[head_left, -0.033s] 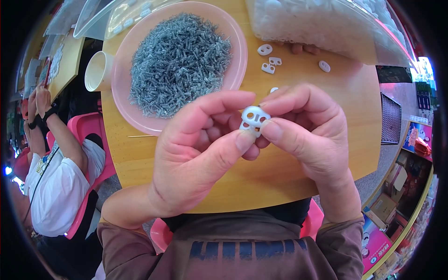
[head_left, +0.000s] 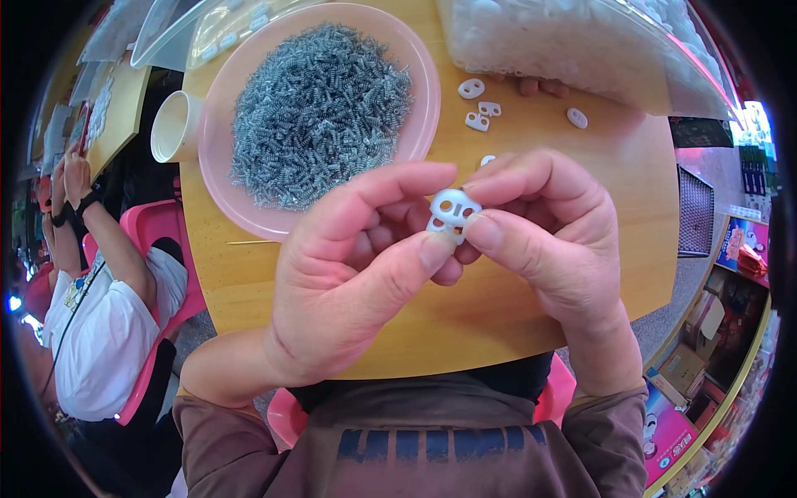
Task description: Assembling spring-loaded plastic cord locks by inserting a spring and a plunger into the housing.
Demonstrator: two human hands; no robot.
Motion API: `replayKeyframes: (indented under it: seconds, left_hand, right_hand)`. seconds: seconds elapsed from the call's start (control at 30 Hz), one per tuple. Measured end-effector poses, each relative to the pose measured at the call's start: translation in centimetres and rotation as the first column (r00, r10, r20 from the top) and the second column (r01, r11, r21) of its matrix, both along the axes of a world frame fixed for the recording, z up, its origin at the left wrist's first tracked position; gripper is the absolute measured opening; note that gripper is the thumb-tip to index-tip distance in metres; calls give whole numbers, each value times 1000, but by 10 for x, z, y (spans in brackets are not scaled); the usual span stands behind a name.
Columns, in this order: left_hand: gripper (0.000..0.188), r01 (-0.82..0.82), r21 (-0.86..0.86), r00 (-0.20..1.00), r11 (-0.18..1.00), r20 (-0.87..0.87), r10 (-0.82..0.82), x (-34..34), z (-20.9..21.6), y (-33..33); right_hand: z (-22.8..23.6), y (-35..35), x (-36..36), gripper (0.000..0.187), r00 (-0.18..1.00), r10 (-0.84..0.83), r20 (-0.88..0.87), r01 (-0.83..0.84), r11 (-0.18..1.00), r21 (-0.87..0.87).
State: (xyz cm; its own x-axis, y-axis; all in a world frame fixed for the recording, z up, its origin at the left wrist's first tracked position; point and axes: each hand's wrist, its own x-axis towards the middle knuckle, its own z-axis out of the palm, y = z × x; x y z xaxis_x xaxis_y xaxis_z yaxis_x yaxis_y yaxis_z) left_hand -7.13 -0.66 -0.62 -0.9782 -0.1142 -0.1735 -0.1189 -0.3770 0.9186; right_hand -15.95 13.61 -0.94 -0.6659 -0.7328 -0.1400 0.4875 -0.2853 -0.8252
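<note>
Between my hands, above the table, is a white plastic two-hole cord lock (head_left: 449, 206), its oval outer piece at an angle to the holed piece below it. My left hand (head_left: 349, 266) pinches the lower piece with the thumb, its fingers curled behind. With thumb and index finger, my right hand (head_left: 552, 236) grips the upper oval piece from the right. My fingers hide how far the pieces fit together and whether a spring is between them. Left of my hands, a pink basin (head_left: 214, 187) holds a heap of small metal springs (head_left: 320, 112).
Several loose white cord lock parts (head_left: 476, 122) lie beyond my right hand. A clear box (head_left: 531, 50) of white parts stands at the back right, with another person's fingertips (head_left: 544, 86) by it. A cream cup (head_left: 176, 127) and thin stick (head_left: 253, 241) are left; a co-worker (head_left: 108, 332) sits farther left.
</note>
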Motion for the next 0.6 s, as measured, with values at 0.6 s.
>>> replayKeyframes:
  seconds: [0.6]
  left_hand:
    - [40,-6,-336,985,942,-163,-52,1,-3,-4]
  right_hand:
    - [5,1,4,11,999,-42,-13,42,998,38]
